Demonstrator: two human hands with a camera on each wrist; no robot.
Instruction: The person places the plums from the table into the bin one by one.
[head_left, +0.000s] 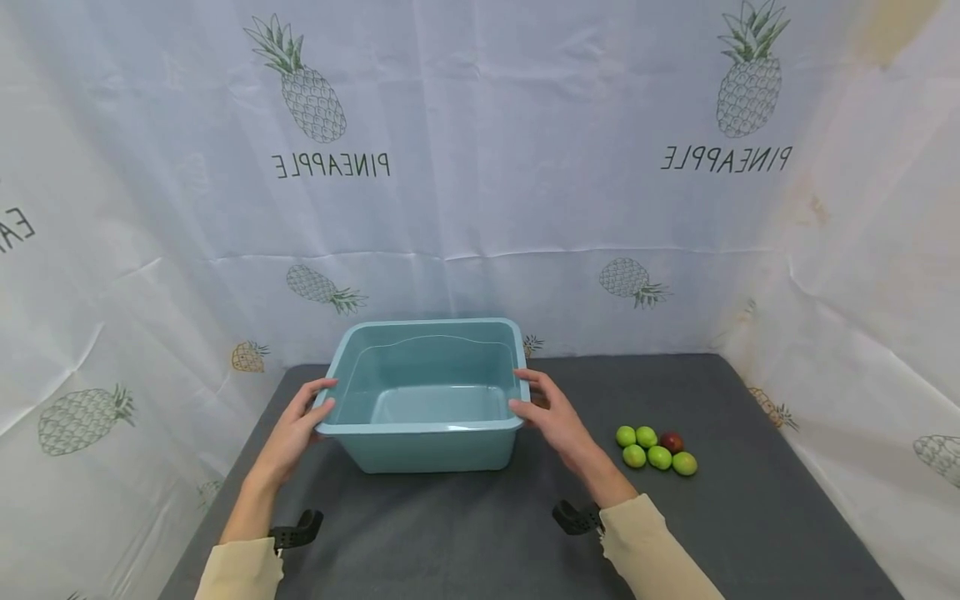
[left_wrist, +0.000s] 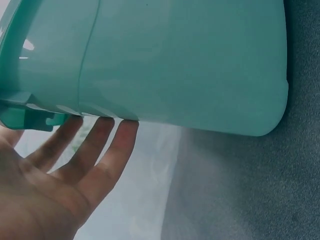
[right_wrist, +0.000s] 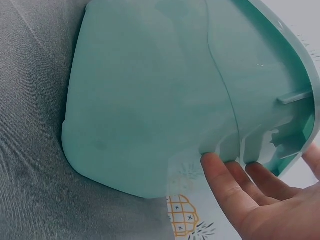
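**Both hands at the sides of an empty teal tub**

A teal plastic tub (head_left: 426, 392) stands upright on the dark grey table (head_left: 465, 533), toward its far left part, just in front of the pineapple-print cloth (head_left: 480, 167) that hangs behind and around the table. It looks empty; only its smooth inner floor shows.

The left hand (head_left: 294, 429) is at the tub's left wall, its fingers (left_wrist: 100, 145) straight and spread, their tips touching the underside of the rim lip. The right hand (head_left: 551, 417) mirrors it at the right wall, fingers (right_wrist: 225, 182) extended and touching the moulded ribs under the rim. Neither hand is curled round anything; both lie flat and relaxed against the tub, which sits between them.

As a judgement: thin-walled moulded plastic like this should be light and fairly stiff, though the long walls may flex a little under a squeeze. The glossy sides look slippery, so the rolled rim and the ribbed recess beneath it, at the two short ends, offer the surest hold, with fingers hooked under the lip.

Well to the right of the tub, near the right hand's side of the table, lies a small cluster of green fruits (head_left: 651, 448) with one dark red fruit (head_left: 672, 441) among them.
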